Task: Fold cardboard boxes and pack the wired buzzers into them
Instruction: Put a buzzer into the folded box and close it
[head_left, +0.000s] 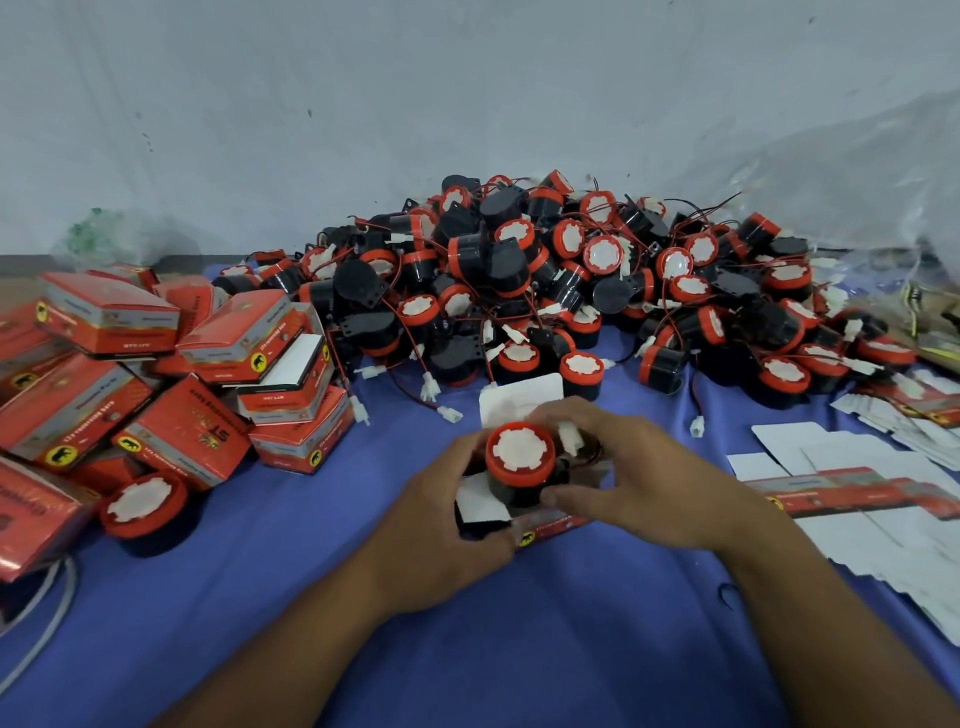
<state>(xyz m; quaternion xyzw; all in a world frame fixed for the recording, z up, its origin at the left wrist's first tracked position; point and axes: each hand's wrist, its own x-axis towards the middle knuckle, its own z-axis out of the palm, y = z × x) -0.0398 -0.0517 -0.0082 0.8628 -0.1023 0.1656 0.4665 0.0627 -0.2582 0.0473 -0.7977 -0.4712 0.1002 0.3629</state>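
My two forearms come in from 6 o'clock and meet at the middle of the blue cloth (467, 649). My left hand (441, 525) enters from 7 o'clock, knuckles up, and its fingers curl round the left side of the half-folded box (550, 521), with the thumb lying along the near edge. My right hand (649, 478) enters from 4 o'clock, its wrist a little raised. Its fingers arch, slightly spread, over the far side of the buzzer (519, 457), and the thumb pinches in from the near side. The buzzer stands upright in the box between my palms, red rim and white face up. Its white plug (570, 437) sits just under my right forefinger. One white flap (519, 397) of the box stands open at 12 o'clock behind the buzzer. I cannot tell how my left fingertips lie, since the box hides them.

The pile (545, 280) of loose buzzers fills the cloth from 11 to 2 o'clock. The packed boxes (171, 374) are heaped at 9 to 10 o'clock. One spare buzzer (143, 506) stands at 9 o'clock, just beside them. The flat boxes (857, 488) lie fanned out at 3 o'clock, near my right wrist.
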